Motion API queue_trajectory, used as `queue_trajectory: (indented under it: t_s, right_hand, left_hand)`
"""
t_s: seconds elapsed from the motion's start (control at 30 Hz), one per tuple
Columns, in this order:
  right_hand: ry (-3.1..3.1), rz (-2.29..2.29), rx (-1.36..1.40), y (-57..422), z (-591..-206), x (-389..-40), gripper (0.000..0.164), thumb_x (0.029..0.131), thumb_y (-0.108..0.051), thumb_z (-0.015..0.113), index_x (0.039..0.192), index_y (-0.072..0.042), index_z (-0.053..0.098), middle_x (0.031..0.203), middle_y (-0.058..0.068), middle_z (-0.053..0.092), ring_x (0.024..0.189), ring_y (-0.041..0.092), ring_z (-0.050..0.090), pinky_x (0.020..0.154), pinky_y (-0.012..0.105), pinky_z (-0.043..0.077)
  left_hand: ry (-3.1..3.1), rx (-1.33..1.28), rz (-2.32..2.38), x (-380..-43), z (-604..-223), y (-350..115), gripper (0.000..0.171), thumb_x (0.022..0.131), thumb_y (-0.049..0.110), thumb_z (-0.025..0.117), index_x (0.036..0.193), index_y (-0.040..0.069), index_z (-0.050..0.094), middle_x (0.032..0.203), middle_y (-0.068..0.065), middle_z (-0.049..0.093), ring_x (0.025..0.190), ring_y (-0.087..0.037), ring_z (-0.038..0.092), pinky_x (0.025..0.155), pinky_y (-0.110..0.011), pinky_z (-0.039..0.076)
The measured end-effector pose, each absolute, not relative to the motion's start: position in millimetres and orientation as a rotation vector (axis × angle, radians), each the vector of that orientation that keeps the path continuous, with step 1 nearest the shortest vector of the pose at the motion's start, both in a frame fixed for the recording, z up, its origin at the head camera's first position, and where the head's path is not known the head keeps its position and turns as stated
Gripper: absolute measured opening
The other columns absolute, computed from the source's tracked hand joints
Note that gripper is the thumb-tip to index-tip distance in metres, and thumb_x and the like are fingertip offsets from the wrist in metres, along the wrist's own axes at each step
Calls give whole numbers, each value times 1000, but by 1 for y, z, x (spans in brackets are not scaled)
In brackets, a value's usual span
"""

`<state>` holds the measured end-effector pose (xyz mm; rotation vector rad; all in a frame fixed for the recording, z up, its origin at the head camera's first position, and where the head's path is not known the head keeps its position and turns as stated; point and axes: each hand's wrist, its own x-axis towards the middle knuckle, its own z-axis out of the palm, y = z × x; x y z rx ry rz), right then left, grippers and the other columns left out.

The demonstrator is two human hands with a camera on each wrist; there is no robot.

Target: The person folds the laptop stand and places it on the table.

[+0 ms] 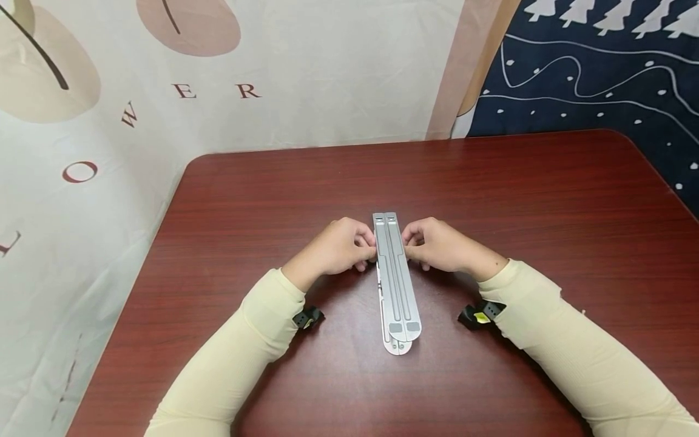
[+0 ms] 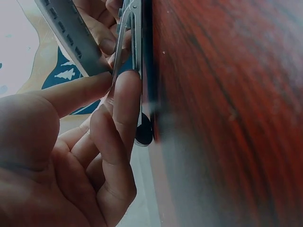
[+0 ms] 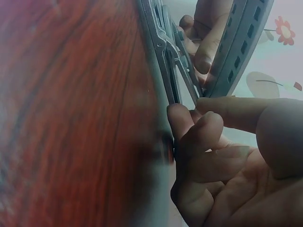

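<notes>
A folded silver laptop stand [image 1: 397, 285] lies lengthwise on the table, its rounded end with grey pads toward me. At its left side, near the far end, my left hand [image 1: 346, 246] grips the edge between thumb and curled fingers. My right hand [image 1: 437, 246] does the same from the opposite side. In the left wrist view, the slotted upper bar [image 2: 71, 35] tilts up from the lower bars [image 2: 137, 42], with the thumb at their junction and the index finger against the lower ones. The right wrist view shows a matching hold, the thumb [image 3: 232, 112] close under the raised bar [image 3: 239, 47].
The reddish-brown wooden table [image 1: 273, 194] extends around the stand. A light printed cloth [image 1: 327, 73] hangs behind and to the left; a dark blue cloth with white trees [image 1: 590, 79] hangs at the right. Black wrist cameras sit under both cream sleeves [image 1: 262, 315].
</notes>
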<state>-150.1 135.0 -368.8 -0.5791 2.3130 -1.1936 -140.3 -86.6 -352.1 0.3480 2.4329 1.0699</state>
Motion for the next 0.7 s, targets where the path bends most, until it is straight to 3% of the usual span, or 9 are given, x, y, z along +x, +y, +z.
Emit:
queue_trajectory:
  t_s: [0.7]
  right_hand:
    - [2303, -1116, -628, 135, -370, -150, 5, 91, -7, 66, 92, -2, 64, 69, 5, 67, 45, 12, 56, 50, 25, 45]
  left_hand:
    - [2457, 369, 936, -137, -351, -87, 5, 93, 13, 69, 90, 10, 68, 72, -2, 73, 58, -14, 68, 55, -27, 54]
